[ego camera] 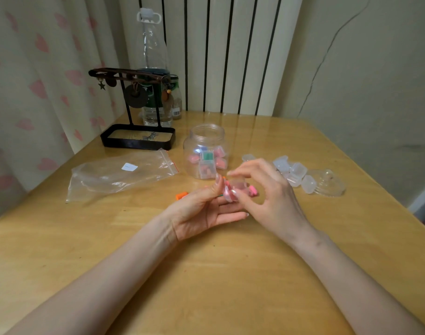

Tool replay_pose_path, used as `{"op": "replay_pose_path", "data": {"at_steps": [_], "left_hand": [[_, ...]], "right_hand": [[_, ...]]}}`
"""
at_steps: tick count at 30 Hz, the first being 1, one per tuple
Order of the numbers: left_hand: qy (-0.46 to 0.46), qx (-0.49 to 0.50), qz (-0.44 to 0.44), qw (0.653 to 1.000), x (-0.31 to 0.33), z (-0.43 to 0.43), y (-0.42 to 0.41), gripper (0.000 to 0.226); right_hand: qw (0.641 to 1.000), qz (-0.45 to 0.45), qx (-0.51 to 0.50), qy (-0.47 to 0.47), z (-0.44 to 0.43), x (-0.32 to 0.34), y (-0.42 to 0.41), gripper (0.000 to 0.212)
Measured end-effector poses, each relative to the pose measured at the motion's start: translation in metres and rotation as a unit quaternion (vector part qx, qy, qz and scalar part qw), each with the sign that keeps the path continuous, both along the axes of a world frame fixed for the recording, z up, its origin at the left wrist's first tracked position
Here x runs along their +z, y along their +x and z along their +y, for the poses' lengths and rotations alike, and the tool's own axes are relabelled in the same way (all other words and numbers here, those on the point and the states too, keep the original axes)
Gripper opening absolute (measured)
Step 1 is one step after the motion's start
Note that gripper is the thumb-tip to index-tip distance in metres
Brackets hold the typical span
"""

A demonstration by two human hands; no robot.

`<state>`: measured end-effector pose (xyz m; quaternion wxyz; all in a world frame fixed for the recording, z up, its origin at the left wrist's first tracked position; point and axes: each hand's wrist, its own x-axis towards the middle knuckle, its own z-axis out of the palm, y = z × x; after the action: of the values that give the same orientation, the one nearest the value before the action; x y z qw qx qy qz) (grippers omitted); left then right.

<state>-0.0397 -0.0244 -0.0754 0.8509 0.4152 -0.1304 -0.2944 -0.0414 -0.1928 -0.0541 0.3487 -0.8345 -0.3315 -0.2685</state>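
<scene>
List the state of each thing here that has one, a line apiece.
small box: held between both hands, pink pieces apparently inside.
left hand: pinches the small box.
right hand: pinches the small box.
jar: upright, lid off, filled boxes inside.
jar lid: off, lying flat.
zip bag: lying flat, looks empty.
bottle: upright, capped.
orange piece: loose, outside any box.

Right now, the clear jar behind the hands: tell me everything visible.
The clear jar looks like transparent plastic, round-bodied with a wide neck, no lid on. It stands upright on the wooden table, right of the zip bag, left of loose small boxes. Inside lie several small clear boxes holding pink, orange and green pieces. Neither the left hand nor the right hand touches it.
</scene>
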Motion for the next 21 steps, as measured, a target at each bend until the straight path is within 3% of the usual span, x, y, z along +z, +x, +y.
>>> {"op": "replay_pose_path", "data": {"at_steps": [3,5,7,9,11,14,16,18,21], "left_hand": [[0.017,0.055,0.015,0.998,-0.003,0.002,0.002,0.062],[0.054,0.097,-0.008,0.994,-0.004,0.003,0.003,0.057],[0.111,0.137,-0.059,0.983,-0.002,0.007,0.006,0.05],[0.182,0.177,-0.114,0.96,0.006,0.011,0.009,0.043],[0.254,0.254,-0.149,0.921,0.018,0.014,0.016,0.034],[0.316,0.415,-0.207,0.828,0.043,0.018,0.039,0.01],[0.36,0.472,-0.252,0.764,0.057,0.022,0.059,0.016],[0.418,0.477,-0.263,0.727,0.065,0.025,0.078,0.03],[0.511,0.419,-0.256,0.705,0.067,0.027,0.094,0.046]], "right_hand": [[0.987,0.085,0.044,0.128,-0.008,0.01,0.002,0.023],[0.984,0.069,-0.044,0.158,-0.026,0.01,0.017,0.018],[0.969,0.057,-0.229,0.074,-0.051,0.001,0.039,0.019],[0.926,0.103,-0.363,-0.03,-0.073,-0.012,0.054,0.026],[0.903,0.142,-0.396,-0.088,-0.084,-0.023,0.062,0.032],[0.892,0.168,-0.403,-0.117,-0.086,-0.029,0.066,0.032],[0.891,0.175,-0.402,-0.117,-0.086,-0.029,0.067,0.03],[0.893,0.185,-0.396,-0.107,-0.088,-0.03,0.067,0.029],[0.892,0.187,-0.398,-0.107,-0.088,-0.027,0.066,0.03]]}}
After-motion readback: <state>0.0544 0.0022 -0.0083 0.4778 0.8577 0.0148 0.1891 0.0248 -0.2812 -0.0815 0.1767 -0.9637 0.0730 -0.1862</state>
